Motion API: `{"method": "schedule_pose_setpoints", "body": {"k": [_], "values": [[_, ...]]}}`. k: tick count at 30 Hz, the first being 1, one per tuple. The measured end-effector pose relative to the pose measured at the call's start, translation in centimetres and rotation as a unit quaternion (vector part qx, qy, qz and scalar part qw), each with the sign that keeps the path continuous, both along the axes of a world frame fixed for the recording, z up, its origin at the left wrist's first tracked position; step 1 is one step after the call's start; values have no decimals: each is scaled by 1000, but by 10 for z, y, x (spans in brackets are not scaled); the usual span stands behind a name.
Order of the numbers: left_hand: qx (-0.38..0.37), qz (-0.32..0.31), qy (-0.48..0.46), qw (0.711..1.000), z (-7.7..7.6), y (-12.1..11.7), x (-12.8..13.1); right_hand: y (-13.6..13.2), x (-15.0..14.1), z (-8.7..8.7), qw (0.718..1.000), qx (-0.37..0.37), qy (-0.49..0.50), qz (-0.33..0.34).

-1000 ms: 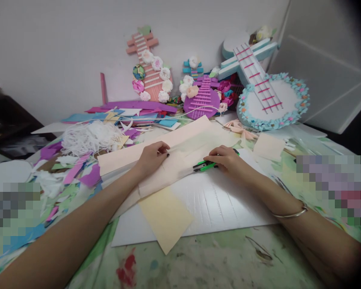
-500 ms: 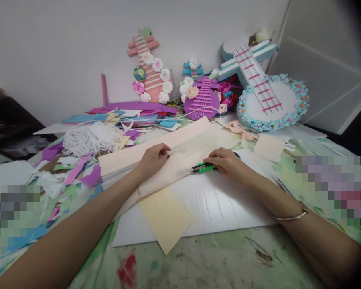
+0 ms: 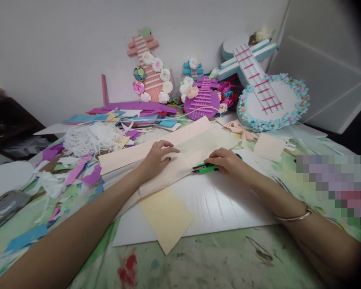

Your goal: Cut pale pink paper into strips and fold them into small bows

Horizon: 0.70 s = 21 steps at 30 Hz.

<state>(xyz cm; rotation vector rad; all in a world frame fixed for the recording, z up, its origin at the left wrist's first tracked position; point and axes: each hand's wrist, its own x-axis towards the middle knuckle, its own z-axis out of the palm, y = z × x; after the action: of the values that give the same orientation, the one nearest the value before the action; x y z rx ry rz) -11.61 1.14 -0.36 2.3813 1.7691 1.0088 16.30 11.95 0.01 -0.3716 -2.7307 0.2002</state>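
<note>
My right hand [image 3: 225,162] is closed around a green and black utility knife [image 3: 207,167], whose tip points left at the edge of a pale peach paper sheet [image 3: 171,172]. On that sheet rests my left hand [image 3: 159,158], open, its fingers spread and index finger stretched to the right. A white foam board [image 3: 210,212] lies under both hands, with several cut lines in its surface. Partly under the peach sheet is a cream paper piece [image 3: 167,220]. Behind my left hand runs a long peach strip [image 3: 156,145].
Decorated lute shapes, one pink [image 3: 152,82], one purple [image 3: 202,102] and one pale blue [image 3: 273,100], lean against the wall. White string [image 3: 92,138] and paper scraps [image 3: 75,170] crowd the left. A peach square [image 3: 269,147] and scissors-like metal [image 3: 282,185] lie right.
My left hand has lifted slightly and its fingers have opened out from a pinch on the paper. The right hand and utility knife have barely moved.
</note>
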Motion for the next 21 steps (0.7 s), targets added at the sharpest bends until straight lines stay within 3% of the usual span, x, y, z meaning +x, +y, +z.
{"method": "schedule_pose_setpoints", "body": {"k": [3,6,10,21], "values": [[27,-80,-8,996,3,-1,2,-1,0,0,1000,2,-1,2],[-22,-132,-38,990,5,-3,5,-2,0,-1,1000,12,5,-6],[-76,-121,-30,989,4,-5,6,-2,1,-1,1000,5,-8,-2],[-93,-149,40,984,5,-3,4,-10,2,10,1000,0,-12,4]]}}
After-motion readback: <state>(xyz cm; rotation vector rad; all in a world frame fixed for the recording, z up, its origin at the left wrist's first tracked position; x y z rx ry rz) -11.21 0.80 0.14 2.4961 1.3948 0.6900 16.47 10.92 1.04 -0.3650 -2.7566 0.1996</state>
